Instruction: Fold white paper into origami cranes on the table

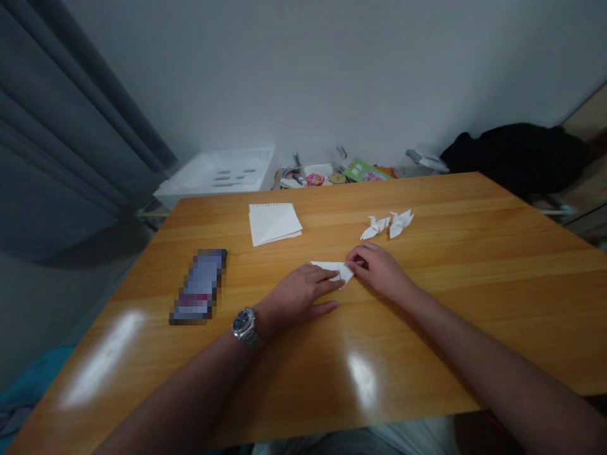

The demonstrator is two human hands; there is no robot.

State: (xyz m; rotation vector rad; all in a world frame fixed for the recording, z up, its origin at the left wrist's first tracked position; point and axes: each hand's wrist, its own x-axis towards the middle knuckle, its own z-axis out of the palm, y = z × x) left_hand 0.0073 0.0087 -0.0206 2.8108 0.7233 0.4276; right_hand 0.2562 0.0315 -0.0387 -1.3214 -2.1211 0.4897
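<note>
A folded piece of white paper (327,265), roughly triangular, lies on the wooden table (284,392) between my hands. My left hand (306,292), with a metal watch (245,323) on its wrist, rests over the paper, fingers stretched out and spread, pressing it down. At the paper's right corner, my right hand (377,268) has its thumb and fingertips pinched on the edge. My fingers cover part of the folds. Two white paper cranes (376,227) (401,224) stand beyond my right hand.
A stack of white notepaper (274,224) lies at the back left of the table. To the left is a pixelated phone (199,287). Behind the table's far edge are a white plastic basket (222,170), a green booklet (365,170) and a black cloth heap (516,155).
</note>
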